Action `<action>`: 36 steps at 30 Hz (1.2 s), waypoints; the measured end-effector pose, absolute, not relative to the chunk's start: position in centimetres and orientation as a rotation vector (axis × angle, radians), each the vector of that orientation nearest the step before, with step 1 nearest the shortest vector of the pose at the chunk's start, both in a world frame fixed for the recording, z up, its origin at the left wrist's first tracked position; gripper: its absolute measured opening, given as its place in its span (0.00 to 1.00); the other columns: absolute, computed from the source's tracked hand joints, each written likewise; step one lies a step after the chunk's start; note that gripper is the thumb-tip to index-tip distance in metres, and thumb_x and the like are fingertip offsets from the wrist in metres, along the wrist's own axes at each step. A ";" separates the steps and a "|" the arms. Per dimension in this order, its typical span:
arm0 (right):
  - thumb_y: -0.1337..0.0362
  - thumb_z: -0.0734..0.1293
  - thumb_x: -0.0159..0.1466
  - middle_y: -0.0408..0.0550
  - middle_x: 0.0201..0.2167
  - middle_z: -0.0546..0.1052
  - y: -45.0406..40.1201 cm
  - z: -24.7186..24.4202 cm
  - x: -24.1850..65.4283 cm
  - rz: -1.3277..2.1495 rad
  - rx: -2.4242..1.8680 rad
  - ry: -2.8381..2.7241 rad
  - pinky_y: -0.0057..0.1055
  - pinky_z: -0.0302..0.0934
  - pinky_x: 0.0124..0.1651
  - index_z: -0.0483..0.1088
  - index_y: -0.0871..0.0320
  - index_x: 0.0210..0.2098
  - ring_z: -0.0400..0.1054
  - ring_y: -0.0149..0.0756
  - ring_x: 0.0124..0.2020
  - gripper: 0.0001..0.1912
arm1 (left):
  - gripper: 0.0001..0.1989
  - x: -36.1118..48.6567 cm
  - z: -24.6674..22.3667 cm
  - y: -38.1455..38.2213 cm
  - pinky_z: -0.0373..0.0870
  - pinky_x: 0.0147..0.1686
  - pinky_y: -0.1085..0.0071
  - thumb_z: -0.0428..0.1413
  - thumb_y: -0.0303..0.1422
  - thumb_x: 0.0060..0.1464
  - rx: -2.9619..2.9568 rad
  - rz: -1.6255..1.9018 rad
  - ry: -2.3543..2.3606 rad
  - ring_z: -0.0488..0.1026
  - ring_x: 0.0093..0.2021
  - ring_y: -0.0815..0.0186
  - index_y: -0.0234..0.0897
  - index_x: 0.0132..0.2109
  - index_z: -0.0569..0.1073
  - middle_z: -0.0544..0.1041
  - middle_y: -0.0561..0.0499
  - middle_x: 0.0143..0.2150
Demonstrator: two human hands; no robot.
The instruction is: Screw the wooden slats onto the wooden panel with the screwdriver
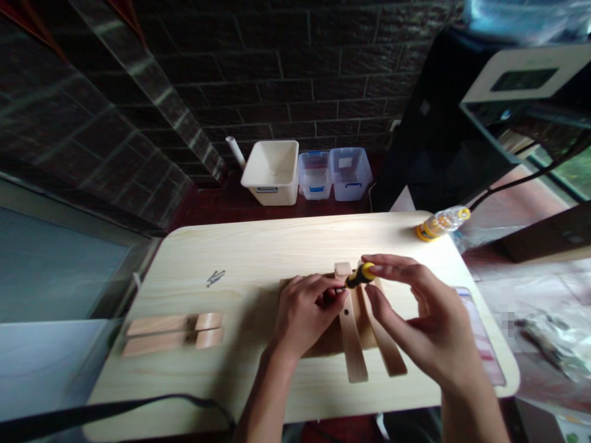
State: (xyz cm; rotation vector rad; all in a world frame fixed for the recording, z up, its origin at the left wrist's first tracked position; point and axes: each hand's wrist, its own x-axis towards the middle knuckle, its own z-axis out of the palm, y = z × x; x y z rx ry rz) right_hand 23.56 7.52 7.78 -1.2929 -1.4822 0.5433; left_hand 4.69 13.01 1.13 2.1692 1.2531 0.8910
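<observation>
A short black-and-yellow screwdriver [360, 275] slants over a pale wooden slat [354, 354]. Fingertips of my right hand [422, 314] are closed about the yellow end of its handle. My left hand [307, 311] is pinched at the screwdriver's metal tip, and what exactly lies between its fingers is hidden. A dark round hole shows in the slat just below the fingers. Parallel to it, on the right, runs a second wooden slat [390, 357]. Both slats lie across a brown wooden board [325, 344], partly covered by my hands.
Two wooden pieces [159, 335] with blocks at their ends lie at the table's left, below several screws [215, 278]. A clear bottle with yellow parts [441, 223] stands back right; a phone-like slab [482, 338] lies at the right edge. Bins [272, 194] stand beyond the table [249, 240].
</observation>
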 end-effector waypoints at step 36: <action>0.76 0.70 0.67 0.53 0.56 0.80 6.8 5.5 23.1 0.607 -1.139 -1.263 0.43 0.73 0.61 0.75 0.53 0.51 0.77 0.45 0.59 0.16 | 0.06 4.9 1.0 12.9 0.63 0.41 0.67 0.64 0.30 0.60 2.198 0.872 1.243 0.76 0.33 0.68 0.47 0.43 0.82 0.81 0.59 0.32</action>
